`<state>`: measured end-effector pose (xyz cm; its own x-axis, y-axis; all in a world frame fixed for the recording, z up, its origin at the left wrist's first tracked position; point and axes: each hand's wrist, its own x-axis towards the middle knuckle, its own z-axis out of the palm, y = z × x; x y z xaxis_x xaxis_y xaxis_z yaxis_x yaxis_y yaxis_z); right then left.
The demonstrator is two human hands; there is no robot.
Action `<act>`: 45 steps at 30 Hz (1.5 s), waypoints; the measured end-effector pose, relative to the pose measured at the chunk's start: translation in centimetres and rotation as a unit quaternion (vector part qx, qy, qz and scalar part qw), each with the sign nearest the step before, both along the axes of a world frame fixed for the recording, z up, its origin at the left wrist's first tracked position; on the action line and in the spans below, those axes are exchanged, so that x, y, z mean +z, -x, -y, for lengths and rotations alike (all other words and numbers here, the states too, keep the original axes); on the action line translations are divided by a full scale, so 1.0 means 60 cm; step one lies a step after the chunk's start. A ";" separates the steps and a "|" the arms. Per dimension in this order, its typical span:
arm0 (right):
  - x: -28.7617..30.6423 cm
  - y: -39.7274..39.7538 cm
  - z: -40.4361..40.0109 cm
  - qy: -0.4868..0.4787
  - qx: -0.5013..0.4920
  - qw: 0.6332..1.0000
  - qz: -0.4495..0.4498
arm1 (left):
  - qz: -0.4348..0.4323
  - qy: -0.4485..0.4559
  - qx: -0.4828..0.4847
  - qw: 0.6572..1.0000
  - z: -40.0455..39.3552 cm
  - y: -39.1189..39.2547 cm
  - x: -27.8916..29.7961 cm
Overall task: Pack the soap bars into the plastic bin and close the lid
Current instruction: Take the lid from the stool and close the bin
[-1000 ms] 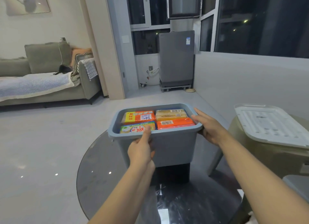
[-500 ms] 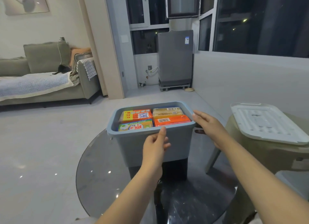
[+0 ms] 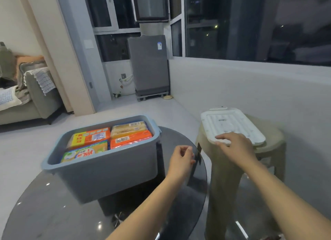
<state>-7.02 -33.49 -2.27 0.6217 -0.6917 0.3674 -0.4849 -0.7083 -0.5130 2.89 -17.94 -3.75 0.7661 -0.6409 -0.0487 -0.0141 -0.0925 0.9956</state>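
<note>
The grey-blue plastic bin stands open on the round dark glass table. Several wrapped soap bars in orange, yellow and green packs fill it to just under the rim. The white lid lies flat on a beige plastic stool to the right of the table. My right hand rests on the lid's near edge, fingers spread over it. My left hand hovers in the air just right of the bin, fingers loosely curled, holding nothing.
A grey washing machine stands by the windows at the back. A sofa with cloths on it sits at the far left. A low white wall runs along the right side behind the stool.
Both hands have let go of the bin. My right hand has moved right onto the lid on the stool, my left hand has drifted right of the bin. The view has turned right.
</note>
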 end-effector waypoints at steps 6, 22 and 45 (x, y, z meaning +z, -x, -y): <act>-0.025 0.020 0.056 -0.040 -0.005 0.999 -0.013 | -0.022 -0.013 -0.008 1.000 0.126 0.004 -0.019; -0.004 0.048 0.056 -0.073 0.042 0.986 0.141 | -0.207 0.109 -0.014 0.972 0.167 0.002 0.044; 0.177 -0.110 -0.264 -0.115 0.195 0.850 0.476 | 0.100 0.216 0.091 0.967 -0.176 -0.049 0.259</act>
<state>-0.43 -17.68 8.34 0.3166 -0.6225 0.7157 0.4768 -0.5478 -0.6874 5.86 -7.36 11.77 0.8346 -0.4220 0.3540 -0.2332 0.3115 0.9212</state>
